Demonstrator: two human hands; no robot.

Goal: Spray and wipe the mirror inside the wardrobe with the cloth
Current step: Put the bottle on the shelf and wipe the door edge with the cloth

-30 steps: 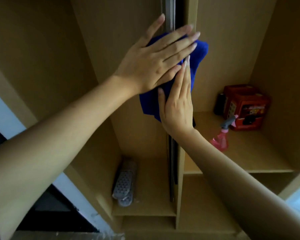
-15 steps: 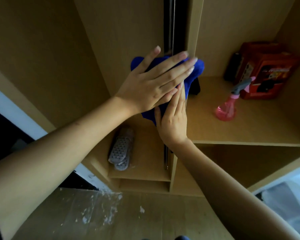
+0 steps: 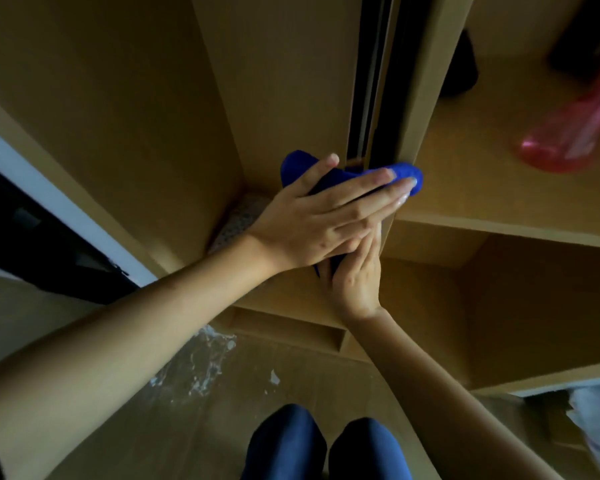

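Observation:
The pull-out mirror (image 3: 370,81) stands edge-on in the middle of the wooden wardrobe, showing as a thin dark vertical strip. A blue cloth (image 3: 409,175) is wrapped over its edge, low on the strip. My left hand (image 3: 319,220) lies flat on the cloth from the left with straight fingers. From below and the right, my right hand (image 3: 355,282) presses against the cloth with its fingers pointing up, partly under the left hand. A pink spray bottle (image 3: 568,133) stands blurred on the right shelf, away from both hands.
A wooden shelf (image 3: 482,195) runs to the right of the mirror, with a dark object (image 3: 461,64) at its back. A grey slipper (image 3: 238,220) lies in the left compartment. White stains (image 3: 201,368) mark the floor. My blue-clad knees (image 3: 291,441) show at the bottom.
Both hands have slid the cloth down the mirror edge, from high up to shelf level. My view has tilted down, so the floor and my knees now show.

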